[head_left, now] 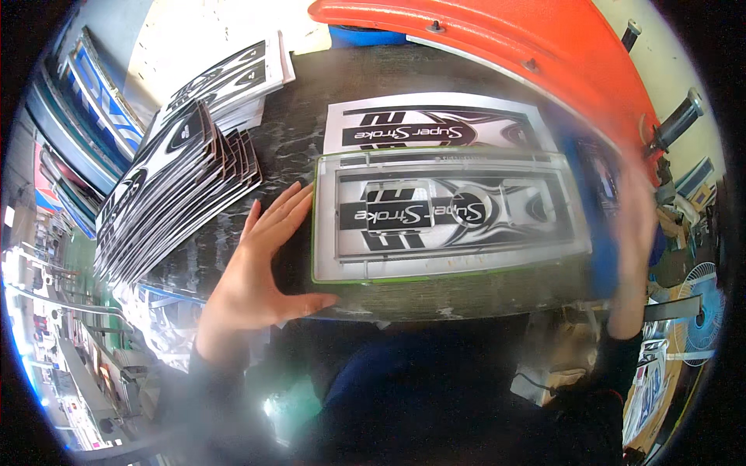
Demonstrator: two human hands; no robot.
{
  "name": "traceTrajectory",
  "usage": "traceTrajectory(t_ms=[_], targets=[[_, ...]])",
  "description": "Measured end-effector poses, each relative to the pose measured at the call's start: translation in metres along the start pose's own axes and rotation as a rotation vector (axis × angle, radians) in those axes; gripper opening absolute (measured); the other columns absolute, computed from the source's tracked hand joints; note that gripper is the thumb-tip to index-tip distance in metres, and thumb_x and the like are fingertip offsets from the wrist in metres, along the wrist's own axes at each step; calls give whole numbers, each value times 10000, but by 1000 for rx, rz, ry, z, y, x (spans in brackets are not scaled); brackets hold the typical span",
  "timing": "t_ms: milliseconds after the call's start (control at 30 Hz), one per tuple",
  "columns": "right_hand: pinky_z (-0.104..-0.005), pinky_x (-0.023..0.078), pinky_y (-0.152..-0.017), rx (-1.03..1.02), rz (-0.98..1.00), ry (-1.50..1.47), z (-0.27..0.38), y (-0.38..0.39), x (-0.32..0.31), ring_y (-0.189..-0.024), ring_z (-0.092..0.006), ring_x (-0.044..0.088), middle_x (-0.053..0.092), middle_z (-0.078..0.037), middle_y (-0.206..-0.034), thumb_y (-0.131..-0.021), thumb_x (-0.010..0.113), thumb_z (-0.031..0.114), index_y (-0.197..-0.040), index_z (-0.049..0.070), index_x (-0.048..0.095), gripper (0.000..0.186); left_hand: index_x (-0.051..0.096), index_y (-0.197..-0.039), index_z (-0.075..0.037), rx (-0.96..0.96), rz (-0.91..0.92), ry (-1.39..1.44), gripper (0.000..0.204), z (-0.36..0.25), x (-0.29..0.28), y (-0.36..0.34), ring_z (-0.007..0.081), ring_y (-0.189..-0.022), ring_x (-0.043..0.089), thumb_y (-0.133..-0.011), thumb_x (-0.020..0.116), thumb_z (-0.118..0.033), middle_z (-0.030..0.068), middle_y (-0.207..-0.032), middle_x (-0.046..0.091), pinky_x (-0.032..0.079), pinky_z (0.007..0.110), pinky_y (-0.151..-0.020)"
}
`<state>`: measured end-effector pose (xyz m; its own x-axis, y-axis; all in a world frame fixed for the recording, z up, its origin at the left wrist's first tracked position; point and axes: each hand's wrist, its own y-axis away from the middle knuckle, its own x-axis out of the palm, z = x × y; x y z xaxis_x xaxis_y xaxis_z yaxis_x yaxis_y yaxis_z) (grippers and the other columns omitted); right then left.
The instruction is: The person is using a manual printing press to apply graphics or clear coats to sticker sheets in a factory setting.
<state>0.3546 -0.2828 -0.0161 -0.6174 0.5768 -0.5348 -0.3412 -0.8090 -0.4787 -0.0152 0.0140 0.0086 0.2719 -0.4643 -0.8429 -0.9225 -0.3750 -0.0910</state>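
I see first the big orange curved metal cover [497, 39], far beyond my fingertips, at the back of the dark worn tabletop [287, 140]. In front of it, just past the tips of my left fingers, lies the clear rectangular plastic frame with a green edge [447, 217]; it sits on a silver-and-black printed sticker sheet [435, 213]. A second sheet of the same kind [435, 124] lies just behind the frame. To the outside of my left fingers, a fanned stack of black-and-white sticker sheets [175, 194] is spread near the table edge.

My left hand [260, 272] rests flat on the table, the fingers stretched and a little apart, holding nothing; the fingertips touch or almost touch the left edge of the frame. My right hand [633, 241] is at the right end of the frame, but it is very blurred, so I cannot tell if its fingers are spread or closed.

My judgement of the risk: the right hand seems to move fast. If it pushes the frame while the left side is only lightly steadied, the frame could slip over the sheet and lose its alignment.
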Motion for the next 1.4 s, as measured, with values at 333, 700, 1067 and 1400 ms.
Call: traceTrajectory(t_ms=[333, 700, 1067, 1400], targets=[[-253, 460, -640, 223, -874, -423, -48, -103, -149, -670, -123, 550, 581, -40, -776, -879, 659, 276, -997, 1, 608, 303, 133, -1493, -20, 119, -124, 202, 1187, 13, 8, 8, 325, -1404, 268, -609, 848, -360, 193, -1477, 347, 94, 549, -1126], [-267, 430, -568, 209, -935, -319, -6, -84, -99, -607, -125, 554, 575, -28, -678, -812, 688, 223, -799, 55, 584, 198, 183, -1494, -35, 184, -232, 362, 1138, 4, 17, 7, 340, -1386, 296, -662, 735, -581, 235, -1461, 353, 180, 453, -1133], [-265, 433, -665, 197, -631, -568, 89, -43, -15, -699, -115, 533, 550, -16, -761, -866, 640, 192, -913, 41, 562, 176, 385, -1389, 46, 336, -330, 280, 863, -36, 8, 2, 340, -1350, 357, -698, 785, -280, 203, -1411, 436, 261, 417, -1106], [-372, 310, -1080, -65, -238, -401, 177, -10, 60, -1244, -250, 477, 509, -214, -1294, -860, 564, 126, -1362, -97, 339, 593, 250, -1443, 38, 789, -350, 128, 923, -117, -6, -31, 321, -1281, 463, -699, 783, -81, 261, -1361, 473, 325, 408, -1070]])
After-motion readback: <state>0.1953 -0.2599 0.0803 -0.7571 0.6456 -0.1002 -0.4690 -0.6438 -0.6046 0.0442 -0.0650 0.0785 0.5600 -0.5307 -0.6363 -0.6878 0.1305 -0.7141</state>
